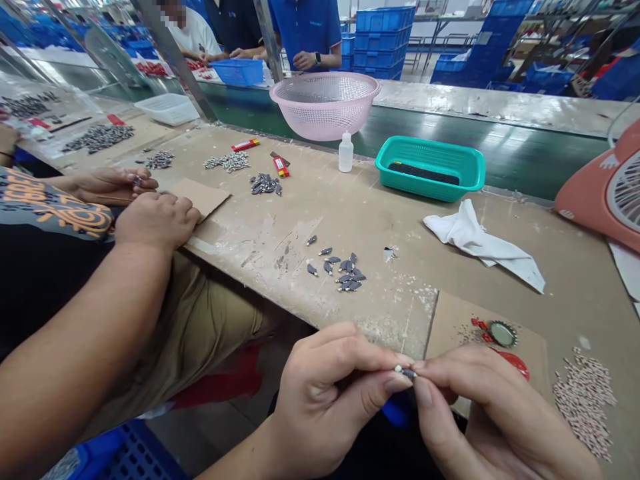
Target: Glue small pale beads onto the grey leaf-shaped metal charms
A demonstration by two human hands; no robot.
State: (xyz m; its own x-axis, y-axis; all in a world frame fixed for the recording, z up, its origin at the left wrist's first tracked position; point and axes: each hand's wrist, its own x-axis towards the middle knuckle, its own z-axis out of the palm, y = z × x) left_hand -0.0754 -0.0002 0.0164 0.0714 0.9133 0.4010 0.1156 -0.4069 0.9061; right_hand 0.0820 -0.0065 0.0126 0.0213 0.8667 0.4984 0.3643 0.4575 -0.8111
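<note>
Between my two hands, over the table's front edge, is a small dark grey piece with a white tip (407,373). My left hand (335,393) pinches its white-tipped end between thumb and forefinger. The thumb and forefinger of my right hand (480,407) close on the grey end. Similar grey pieces (349,273) lie in a loose group on the table beyond my hands. Beside my right hand, a cardboard sheet (453,313) carries a bottle cap (503,334), red bits and dark crumbs. A pile of tiny pale pinkish pieces (585,400) spreads at the right.
A teal basket (430,190), a white squeeze bottle (345,153), a pink colander (325,110) and a crumpled white cloth (480,240) stand or lie farther back. An orange fan (600,180) is at right. A co-worker's arm (110,313) reaches in from the left.
</note>
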